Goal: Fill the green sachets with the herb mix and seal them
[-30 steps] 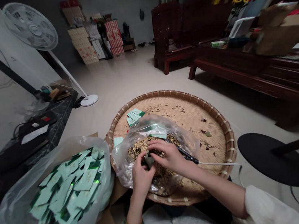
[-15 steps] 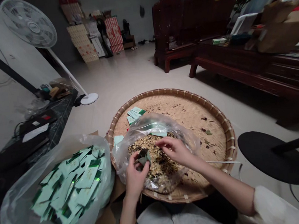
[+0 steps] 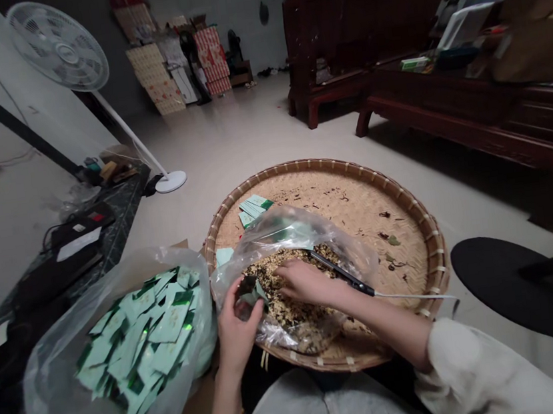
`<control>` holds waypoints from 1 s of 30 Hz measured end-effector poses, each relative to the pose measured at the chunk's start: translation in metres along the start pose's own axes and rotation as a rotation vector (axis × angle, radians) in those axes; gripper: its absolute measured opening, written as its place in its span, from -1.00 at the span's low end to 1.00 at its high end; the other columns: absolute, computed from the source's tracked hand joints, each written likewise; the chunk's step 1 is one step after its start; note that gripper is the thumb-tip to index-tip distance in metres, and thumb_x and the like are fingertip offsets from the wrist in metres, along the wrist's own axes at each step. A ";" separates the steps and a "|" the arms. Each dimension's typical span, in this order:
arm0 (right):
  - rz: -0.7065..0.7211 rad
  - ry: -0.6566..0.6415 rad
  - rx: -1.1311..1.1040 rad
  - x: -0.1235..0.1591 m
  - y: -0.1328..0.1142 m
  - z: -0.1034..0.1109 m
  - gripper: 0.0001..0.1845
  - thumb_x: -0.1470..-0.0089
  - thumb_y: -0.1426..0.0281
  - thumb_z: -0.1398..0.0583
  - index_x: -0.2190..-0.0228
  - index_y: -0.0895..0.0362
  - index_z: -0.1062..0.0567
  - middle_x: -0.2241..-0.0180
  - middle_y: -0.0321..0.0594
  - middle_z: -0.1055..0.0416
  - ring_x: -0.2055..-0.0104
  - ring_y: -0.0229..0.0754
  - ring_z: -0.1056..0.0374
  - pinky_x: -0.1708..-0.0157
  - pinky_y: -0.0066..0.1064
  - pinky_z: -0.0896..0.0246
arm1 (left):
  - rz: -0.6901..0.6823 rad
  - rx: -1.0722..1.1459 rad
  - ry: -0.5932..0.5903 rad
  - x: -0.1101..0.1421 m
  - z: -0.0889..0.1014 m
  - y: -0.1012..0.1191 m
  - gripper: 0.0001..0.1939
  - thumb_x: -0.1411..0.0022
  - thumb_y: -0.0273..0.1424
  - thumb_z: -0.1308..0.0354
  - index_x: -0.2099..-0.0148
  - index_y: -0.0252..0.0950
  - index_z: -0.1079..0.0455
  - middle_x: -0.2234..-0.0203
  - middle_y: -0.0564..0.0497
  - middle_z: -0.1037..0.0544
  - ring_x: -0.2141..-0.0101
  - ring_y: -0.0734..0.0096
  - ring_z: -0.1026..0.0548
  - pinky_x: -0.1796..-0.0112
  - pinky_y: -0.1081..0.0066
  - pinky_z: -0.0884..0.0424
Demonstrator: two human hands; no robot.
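My left hand [image 3: 240,322] is curled round a small green paper sachet [image 3: 253,295], its mouth open and facing up. Close to its right, my right hand [image 3: 309,283] is low over a loose mix of dried pale grains and dark leaves [image 3: 276,261], fingertips drawn together; what they pinch is hidden. The mix lies in a clear plastic bag [image 3: 304,227], spread open on a round woven bamboo tray [image 3: 325,191]. Beside my right wrist, across the bag, rests a slim black tool [image 3: 342,273] with a white cord, similar to a hair straightener.
To the left a large clear bag [image 3: 51,389] holds many green sachets [image 3: 146,337]. A few flat sachets [image 3: 255,206] lie at the tray's far left. Past the tray stand a white fan [image 3: 67,55], a black round base [image 3: 508,289] and a dark wooden table [image 3: 447,119].
My right hand has moved left and down, nearer the sachet. The black tool, formerly hidden by my right forearm, now shows. My left hand keeps hold of the sachet; the view has shifted slightly.
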State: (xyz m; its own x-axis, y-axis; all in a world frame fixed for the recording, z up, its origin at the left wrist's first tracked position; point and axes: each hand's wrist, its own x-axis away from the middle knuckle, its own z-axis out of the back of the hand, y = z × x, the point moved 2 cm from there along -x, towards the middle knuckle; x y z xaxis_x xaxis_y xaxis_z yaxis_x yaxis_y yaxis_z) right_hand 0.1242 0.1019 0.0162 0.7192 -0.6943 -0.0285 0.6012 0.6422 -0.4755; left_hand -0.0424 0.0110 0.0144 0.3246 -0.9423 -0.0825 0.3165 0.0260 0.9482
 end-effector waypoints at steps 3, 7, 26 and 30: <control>0.062 -0.113 -0.064 -0.029 -0.005 -0.015 -0.33 0.12 0.33 -0.31 -0.06 0.19 -0.33 -0.01 0.04 -0.35 -0.02 0.03 -0.29 0.05 -0.27 -0.19 | -0.005 -0.015 -0.013 0.001 0.000 -0.002 -0.48 -0.06 -0.33 -0.20 -0.09 -0.27 -0.24 0.00 -0.15 -0.44 0.09 0.23 -0.50 0.04 0.24 -0.42; 0.052 -0.166 -0.118 -0.049 -0.003 -0.030 -0.44 0.21 0.42 -0.33 0.07 0.18 -0.47 0.10 -0.02 -0.45 0.06 0.04 -0.35 0.10 -0.27 -0.23 | 0.004 -0.054 -0.021 0.003 0.001 -0.008 -0.48 -0.05 -0.33 -0.21 -0.08 -0.28 -0.25 0.02 -0.16 -0.46 0.09 0.21 -0.50 0.01 0.20 -0.39; -0.197 0.149 -0.792 0.032 0.020 0.035 -0.76 0.08 0.47 -0.24 0.28 0.10 -0.59 0.30 -0.24 -0.57 0.28 -0.17 -0.48 0.26 -0.32 -0.37 | -0.154 -0.178 -0.062 0.003 -0.030 0.007 -0.52 -0.05 -0.43 -0.17 -0.06 -0.25 -0.29 0.01 -0.13 -0.46 0.06 0.21 -0.46 0.09 0.23 -0.42; -0.099 0.267 -0.693 0.035 0.002 0.055 -0.75 0.05 0.51 -0.23 0.27 0.07 -0.58 0.28 -0.23 -0.56 0.24 -0.17 -0.47 0.20 -0.27 -0.37 | -0.272 -0.296 -0.041 0.003 -0.038 0.010 -0.51 -0.03 -0.49 -0.16 -0.06 -0.23 -0.29 0.05 -0.12 -0.48 0.04 0.16 -0.43 0.08 0.18 -0.40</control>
State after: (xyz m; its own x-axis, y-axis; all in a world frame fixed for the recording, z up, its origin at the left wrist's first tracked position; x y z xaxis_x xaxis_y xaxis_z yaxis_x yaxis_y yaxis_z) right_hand 0.1694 0.0962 0.0624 0.5109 -0.8501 -0.1276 0.2374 0.2822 -0.9295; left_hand -0.0046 0.0211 0.0119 0.1592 -0.9405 -0.3003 0.6311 -0.1370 0.7635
